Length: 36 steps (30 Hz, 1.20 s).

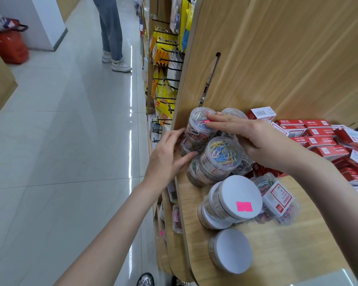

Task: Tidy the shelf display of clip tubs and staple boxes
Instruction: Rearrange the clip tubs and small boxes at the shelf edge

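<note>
Clear round tubs of coloured paper clips are stacked at the left end of a wooden shelf (277, 254). My right hand (254, 139) lies with straight fingers across the lid of the top far tub (196, 125), touching its pink sticker. My left hand (167, 159) presses with straight fingers against the lower tub (189, 145) from the aisle side. A nearer stack (219, 157) stands just in front. White-lidded tubs (236, 199) lie on their sides closer to me. Red staple boxes (318, 139) are piled untidily to the right.
A rectangular clear box of coloured clips (277, 201) leans beside the white-lidded tubs. Peg hooks with yellow packets (165, 65) line the aisle side beyond the shelf. A person's legs (112, 36) stand farther down the aisle. A red basket (10, 44) sits at far left.
</note>
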Each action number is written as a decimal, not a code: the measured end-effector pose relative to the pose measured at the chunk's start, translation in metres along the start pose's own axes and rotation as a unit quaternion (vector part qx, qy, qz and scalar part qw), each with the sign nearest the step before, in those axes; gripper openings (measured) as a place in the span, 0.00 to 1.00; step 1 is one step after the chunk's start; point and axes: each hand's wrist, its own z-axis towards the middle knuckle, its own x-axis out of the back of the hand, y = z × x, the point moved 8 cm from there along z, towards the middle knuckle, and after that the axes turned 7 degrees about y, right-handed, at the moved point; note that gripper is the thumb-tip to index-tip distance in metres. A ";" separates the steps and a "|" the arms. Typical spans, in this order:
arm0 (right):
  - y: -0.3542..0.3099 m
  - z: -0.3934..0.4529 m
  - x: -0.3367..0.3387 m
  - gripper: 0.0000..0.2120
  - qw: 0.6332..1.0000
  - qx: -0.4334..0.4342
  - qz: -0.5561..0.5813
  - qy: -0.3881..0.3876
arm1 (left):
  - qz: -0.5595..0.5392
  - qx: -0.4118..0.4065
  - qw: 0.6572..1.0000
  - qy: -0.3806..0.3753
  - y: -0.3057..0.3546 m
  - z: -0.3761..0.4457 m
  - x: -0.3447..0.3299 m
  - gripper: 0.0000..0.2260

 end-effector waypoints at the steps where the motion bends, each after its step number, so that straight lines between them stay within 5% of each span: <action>1: 0.000 0.000 0.000 0.36 1.000 0.001 0.000 0.000 | -0.004 0.006 1.000 0.002 0.000 0.000 -0.001 0.29; 25: -0.002 -0.004 0.002 0.35 1.000 0.000 0.009 0.020 | -0.028 0.007 1.000 -0.006 -0.004 -0.001 0.001 0.26; 32: -0.013 -0.043 0.023 0.17 0.998 0.019 0.009 0.060 | -0.050 -0.002 0.998 -0.025 0.005 -0.045 0.017 0.21; 36: -0.006 -0.053 0.013 0.18 0.998 0.033 -0.021 0.041 | -0.029 -0.022 0.997 -0.067 0.007 -0.057 -0.001 0.25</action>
